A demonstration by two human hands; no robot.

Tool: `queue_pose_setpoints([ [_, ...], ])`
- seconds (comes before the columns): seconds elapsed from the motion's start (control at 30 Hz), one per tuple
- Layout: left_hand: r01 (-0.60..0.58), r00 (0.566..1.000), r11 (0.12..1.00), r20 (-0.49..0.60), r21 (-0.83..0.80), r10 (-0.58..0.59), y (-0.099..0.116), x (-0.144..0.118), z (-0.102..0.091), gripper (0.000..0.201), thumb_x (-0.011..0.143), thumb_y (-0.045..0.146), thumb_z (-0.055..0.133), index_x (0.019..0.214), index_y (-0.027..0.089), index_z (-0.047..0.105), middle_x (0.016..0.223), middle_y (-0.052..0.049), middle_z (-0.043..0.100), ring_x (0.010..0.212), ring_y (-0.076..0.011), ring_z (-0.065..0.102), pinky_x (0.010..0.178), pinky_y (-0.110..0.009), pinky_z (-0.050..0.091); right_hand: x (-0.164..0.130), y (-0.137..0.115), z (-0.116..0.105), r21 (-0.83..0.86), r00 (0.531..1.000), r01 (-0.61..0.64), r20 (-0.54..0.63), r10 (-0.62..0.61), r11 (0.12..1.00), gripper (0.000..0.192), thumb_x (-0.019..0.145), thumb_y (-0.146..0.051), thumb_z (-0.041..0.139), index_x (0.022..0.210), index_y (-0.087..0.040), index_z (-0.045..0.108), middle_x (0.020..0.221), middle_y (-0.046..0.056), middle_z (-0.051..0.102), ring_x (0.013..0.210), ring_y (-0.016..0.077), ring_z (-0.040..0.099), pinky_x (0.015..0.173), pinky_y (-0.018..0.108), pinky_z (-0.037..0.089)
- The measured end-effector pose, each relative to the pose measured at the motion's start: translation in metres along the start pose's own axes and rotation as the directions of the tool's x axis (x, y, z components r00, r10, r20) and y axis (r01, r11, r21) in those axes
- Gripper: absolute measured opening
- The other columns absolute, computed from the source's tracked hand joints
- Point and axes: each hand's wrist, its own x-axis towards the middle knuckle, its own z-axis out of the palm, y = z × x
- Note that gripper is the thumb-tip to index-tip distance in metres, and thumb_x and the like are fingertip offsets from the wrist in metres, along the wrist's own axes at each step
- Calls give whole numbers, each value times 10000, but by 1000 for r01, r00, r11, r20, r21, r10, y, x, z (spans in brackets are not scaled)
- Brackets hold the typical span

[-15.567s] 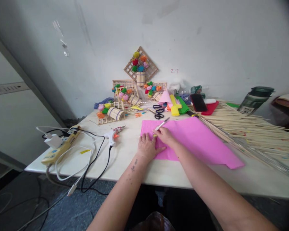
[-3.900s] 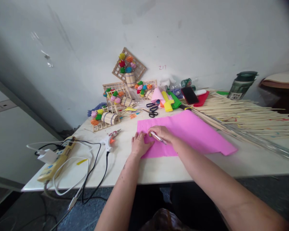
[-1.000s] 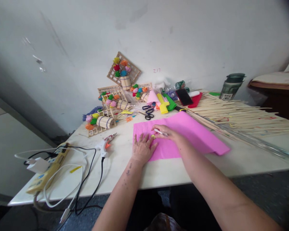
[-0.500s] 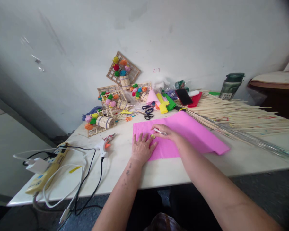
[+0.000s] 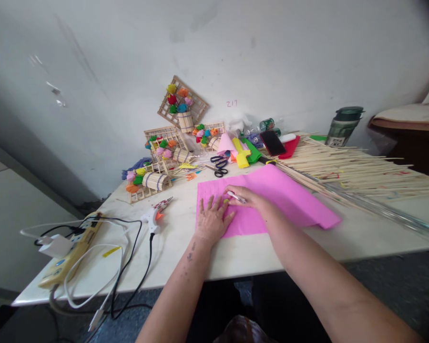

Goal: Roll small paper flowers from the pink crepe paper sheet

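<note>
A sheet of bright pink paper (image 5: 279,195) lies spread on the white table, its right end curled. My left hand (image 5: 211,219) rests flat on the sheet's left part with fingers spread. Just to its right, my right hand (image 5: 246,195) is closed around a white pen (image 5: 237,196), held at a slant over the paper. Between the two hands a small yellow-green piece (image 5: 226,201) lies on the pink sheet, by my left fingertips. The pen's tip is too small to make out.
Black scissors (image 5: 219,165) lie beyond the paper. A hot glue gun (image 5: 152,218) and a cabled power strip (image 5: 69,252) are at left. Bamboo lattices with paper flowers (image 5: 153,180) stand behind. Thin sticks (image 5: 343,166), a phone (image 5: 272,143) and a green-lidded cup (image 5: 344,126) sit at right.
The pen has tilted slightly in my right hand. My left hand has shifted very little, and the small yellow-green piece now shows less between the hands.
</note>
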Motion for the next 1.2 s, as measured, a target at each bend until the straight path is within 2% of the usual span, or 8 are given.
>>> queue_pose_setpoints([
  [0.17, 1, 1000, 1000, 22, 6, -1, 1, -1, 0, 509, 848, 549, 248, 1227, 280, 455, 1289, -22, 461, 1243, -253, 303, 1031, -511, 158, -2, 4, -6, -303, 977, 205, 13, -211, 930, 81, 716, -229, 486, 693, -182, 547, 591, -20, 527, 614, 103, 534, 667, 239, 474],
  [0.3, 14, 999, 1000, 46, 6, -15, 0, 0, 1, 517, 844, 564, 231, 1235, 296, 439, 1275, -21, 475, 1229, -255, 327, 1023, -516, 172, -4, 4, -15, -460, 903, 386, 12, -429, 800, 181, 664, -189, 573, 844, -191, 600, 843, 5, 621, 785, 127, 567, 729, 237, 451],
  [0.43, 17, 998, 1000, 57, 5, -17, 1, 0, 2, 533, 839, 576, 223, 1235, 291, 438, 1289, -25, 460, 1220, -258, 337, 1020, -513, 186, 4, 4, -17, -532, 811, 437, -116, -573, 726, 188, 741, -222, 503, 900, -161, 581, 690, 17, 632, 606, 112, 573, 588, 226, 466],
  [0.6, 34, 997, 999, 72, 3, -34, 2, -1, -1, 541, 830, 586, 242, 1250, 295, 420, 1289, -29, 460, 1214, -270, 341, 1007, -520, 210, 4, 7, -8, -436, 828, 503, -4, -560, 747, 207, 750, -229, 491, 920, -138, 564, 671, 25, 631, 512, 88, 538, 490, 196, 446],
  [0.73, 35, 996, 999, 83, 11, -36, 2, 0, -3, 551, 825, 590, 250, 1269, 297, 394, 1298, -34, 449, 1209, -275, 347, 1001, -523, 221, 2, 10, 0, -470, 805, 534, 28, -593, 703, 160, 761, -254, 485, 877, -157, 536, 662, 7, 623, 513, 94, 551, 483, 196, 443],
  [0.9, 45, 993, 998, 106, 41, -50, 4, 0, -4, 561, 819, 597, 257, 1259, 286, 413, 1296, -59, 447, 1215, -278, 339, 1000, -521, 222, 2, 8, 1, -677, 814, 433, 9, -581, 596, 240, 774, -335, 492, 657, -144, 578, 603, 48, 638, 548, 133, 590, 558, 220, 451],
  [1.1, 39, 992, 998, 118, 48, -45, 5, 0, -3, 595, 818, 608, 223, 1253, 255, 427, 1286, -85, 455, 1209, -276, 353, 1006, -502, 216, 1, 8, 4, -732, 878, 324, -4, -480, 599, 194, 790, -307, 480, 748, -147, 581, 725, 68, 677, 635, 141, 618, 604, 212, 447],
  [1.2, 42, 992, 998, 114, 41, -46, 5, 0, -2, 593, 815, 608, 240, 1250, 252, 429, 1281, -90, 458, 1204, -277, 360, 1000, -499, 225, 2, 10, 3, -736, 884, 320, 6, -468, 596, 198, 797, -304, 467, 770, -147, 585, 745, 69, 677, 650, 137, 616, 614, 210, 444],
])
